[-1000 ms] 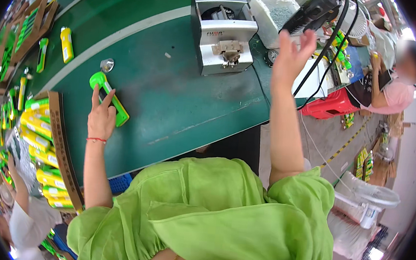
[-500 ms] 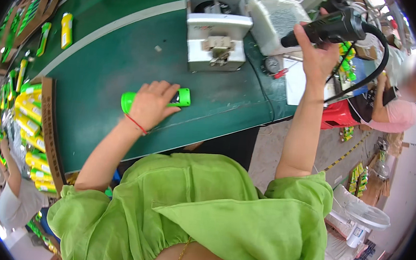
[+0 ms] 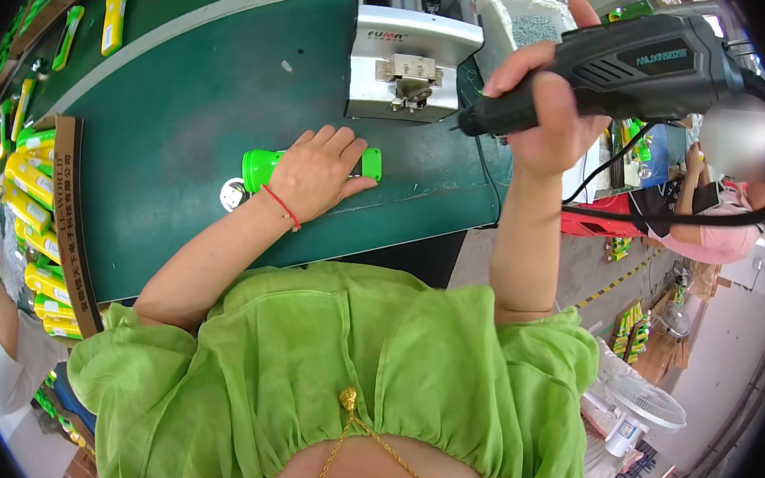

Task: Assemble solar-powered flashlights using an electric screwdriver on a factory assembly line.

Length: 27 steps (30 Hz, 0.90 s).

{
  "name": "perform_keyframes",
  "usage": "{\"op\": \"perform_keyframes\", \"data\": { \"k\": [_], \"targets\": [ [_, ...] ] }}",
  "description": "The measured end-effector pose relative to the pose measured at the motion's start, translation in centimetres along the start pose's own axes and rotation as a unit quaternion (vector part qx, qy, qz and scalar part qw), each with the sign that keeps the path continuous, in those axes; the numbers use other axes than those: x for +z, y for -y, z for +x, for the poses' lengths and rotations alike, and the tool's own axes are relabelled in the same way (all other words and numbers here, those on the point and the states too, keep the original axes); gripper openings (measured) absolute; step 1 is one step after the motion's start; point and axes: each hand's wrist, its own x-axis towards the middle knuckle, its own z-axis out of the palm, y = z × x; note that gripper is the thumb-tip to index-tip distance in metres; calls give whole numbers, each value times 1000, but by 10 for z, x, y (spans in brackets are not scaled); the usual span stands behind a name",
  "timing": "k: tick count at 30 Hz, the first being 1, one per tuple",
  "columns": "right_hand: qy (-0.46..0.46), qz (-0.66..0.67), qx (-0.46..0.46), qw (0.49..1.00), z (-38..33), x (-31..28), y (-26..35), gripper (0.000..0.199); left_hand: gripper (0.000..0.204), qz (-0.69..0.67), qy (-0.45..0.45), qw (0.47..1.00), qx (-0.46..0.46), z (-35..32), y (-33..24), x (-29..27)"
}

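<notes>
My left hand (image 3: pixel 314 172) lies on a green torch-shaped plastic item (image 3: pixel 262 166) flat on the green bench (image 3: pixel 186 107), fingers wrapped over its middle. A small round white part (image 3: pixel 231 195) sits at the item's wide end. My right hand (image 3: pixel 549 117) is raised and grips a black corded electric screwdriver (image 3: pixel 611 68), its tip pointing left toward a white and grey bench machine (image 3: pixel 408 48).
A cardboard box (image 3: pixel 65 214) of yellow and green items stands at the bench's left end. More yellow and green items (image 3: pixel 112 18) lie at the far left. A white tray (image 3: pixel 521 21) sits behind the machine. Another person in pink (image 3: pixel 716 220) works at right; a fan (image 3: pixel 644 403) stands below.
My left hand has slid the green item along the bench toward the machine. My right hand took hold of the hanging screwdriver and brought it down and closer.
</notes>
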Motion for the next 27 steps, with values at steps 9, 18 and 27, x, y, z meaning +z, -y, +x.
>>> {"op": "perform_keyframes", "data": {
  "k": [9,18,27],
  "targets": [
    [-85,-25,22,996,10,42,-21,62,47,-9,5,1000,-11,-3,3,-5],
    [-93,-41,25,995,4,46,-44,49,44,-37,-5,999,-19,-1,6,-4],
    [-133,21,103,985,-18,66,-18,48,43,-18,-20,999,-25,-2,5,0]
  ]
}}
